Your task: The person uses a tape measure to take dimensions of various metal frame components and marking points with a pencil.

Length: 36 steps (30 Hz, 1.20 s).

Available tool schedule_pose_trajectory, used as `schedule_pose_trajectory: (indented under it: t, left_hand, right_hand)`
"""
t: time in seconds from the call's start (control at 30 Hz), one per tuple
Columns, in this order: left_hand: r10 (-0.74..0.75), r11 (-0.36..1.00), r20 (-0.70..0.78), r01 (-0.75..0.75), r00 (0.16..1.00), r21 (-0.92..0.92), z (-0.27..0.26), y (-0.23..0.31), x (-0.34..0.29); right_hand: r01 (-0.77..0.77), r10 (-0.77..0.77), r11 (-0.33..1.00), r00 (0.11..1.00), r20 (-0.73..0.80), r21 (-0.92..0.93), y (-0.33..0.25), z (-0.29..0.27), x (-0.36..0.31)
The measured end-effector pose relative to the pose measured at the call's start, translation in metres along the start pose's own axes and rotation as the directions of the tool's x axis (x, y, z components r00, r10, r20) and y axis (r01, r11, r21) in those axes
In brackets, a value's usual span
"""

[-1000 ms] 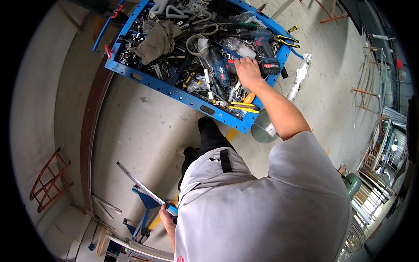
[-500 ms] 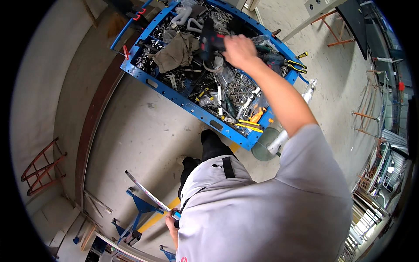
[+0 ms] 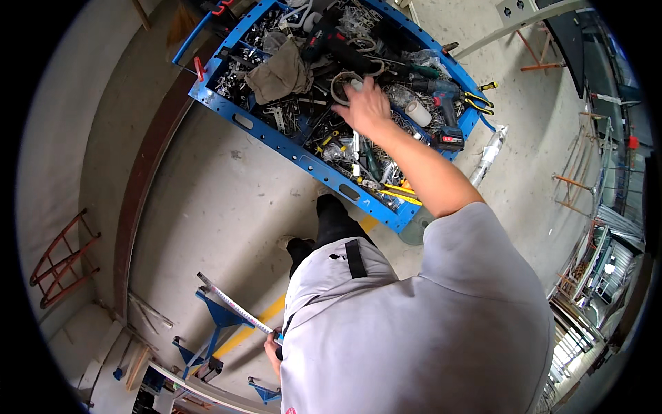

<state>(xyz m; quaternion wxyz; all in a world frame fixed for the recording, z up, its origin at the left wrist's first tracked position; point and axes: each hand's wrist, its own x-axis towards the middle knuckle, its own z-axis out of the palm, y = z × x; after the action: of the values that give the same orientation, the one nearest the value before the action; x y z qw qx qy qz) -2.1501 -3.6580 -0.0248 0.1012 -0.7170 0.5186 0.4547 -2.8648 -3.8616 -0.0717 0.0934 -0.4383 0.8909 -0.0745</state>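
My left hand (image 3: 273,350) is wrapped round a tape measure at my side. Its pale blade (image 3: 231,303) sticks out over the floor; my shirt hides part of the case. My right hand (image 3: 369,110) reaches into a blue metal tool cart (image 3: 300,167), fingers apart, next to a ring-shaped tape roll (image 3: 339,88). I see nothing held in it, though the cluttered parts under the fingertips are partly hidden. Beyond that hand lies a dark cordless drill (image 3: 334,48). A second cordless drill (image 3: 445,103) lies to its right, near a white roll (image 3: 418,113).
A grey-brown cloth (image 3: 279,76) lies among loose hardware in the cart. Pliers with yellow-black handles (image 3: 478,103) hang at its right edge. A blue stand (image 3: 221,314) is on the floor near the tape blade. A red metal frame (image 3: 65,262) leans at the far left.
My right hand has let go of the dark drill, which now lies in the cart, and has moved down and slightly nearer. My left hand still holds the tape measure.
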Motion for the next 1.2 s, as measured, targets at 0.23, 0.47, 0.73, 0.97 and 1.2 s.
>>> schedule_pose_trajectory:
  t: [0.23, 0.47, 0.73, 0.97, 1.2]
  left_hand:
    - [0.069, 0.996, -0.056, -0.072, 0.996, -0.054, -0.013, 0.038, 0.02]
    - [-0.111, 0.903, 0.076, 0.133, 0.991, -0.409, -0.031, 0.073, 0.025]
    - [-0.254, 0.824, 0.027, 0.231, 0.967, -0.517, -0.022, 0.056, 0.018]
    - [-0.031, 0.965, 0.035, 0.039, 0.999, -0.26, -0.033, 0.034, 0.025]
    - [-0.288, 0.667, 0.14, 0.303, 0.947, -0.681, -0.03, 0.078, 0.017]
  right_hand:
    - [0.28, -0.26, 0.947, 0.956, -0.138, 0.157, 0.006, 0.018, 0.011]
    - [0.357, -0.288, 0.918, 0.899, -0.331, 0.171, -0.049, 0.031, 0.06]
    - [-0.142, 0.137, 0.989, 0.985, 0.107, 0.037, -0.006, 0.031, -0.098]
    - [-0.435, 0.39, 0.882, 0.889, 0.241, 0.179, 0.021, 0.048, -0.101]
    - [-0.526, 0.521, 0.822, 0.849, 0.086, 0.22, 0.07, 0.016, -0.071]
